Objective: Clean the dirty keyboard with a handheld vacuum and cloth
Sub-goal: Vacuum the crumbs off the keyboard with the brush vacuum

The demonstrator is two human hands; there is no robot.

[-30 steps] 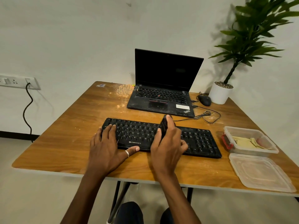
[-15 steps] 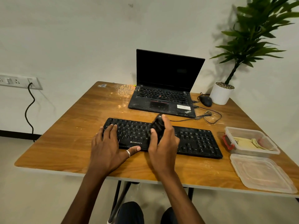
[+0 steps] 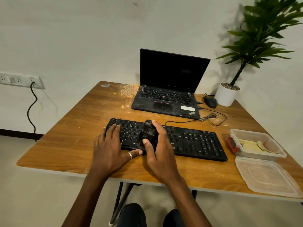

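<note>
The keyboard (image 3: 193, 143) lies on the table (image 3: 65, 145), in front of the laptop (image 3: 165, 99). Left hand (image 3: 109, 148): fingers straight, laid flat on the left-end keys. Right hand (image 3: 160, 154): fingers and thumb curled round the black vacuum (image 3: 150, 133) (positioned over the keys left of centre). The cloth (image 3: 252, 145) lies in the open container (image 3: 246, 131) at right.

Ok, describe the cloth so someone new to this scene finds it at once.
On the wooden table, look right of the keyboard. Two clear plastic pieces sit there: the nearer is a flat lid, the farther an open box with a red clip. The yellowish cloth lies inside that box.
</note>
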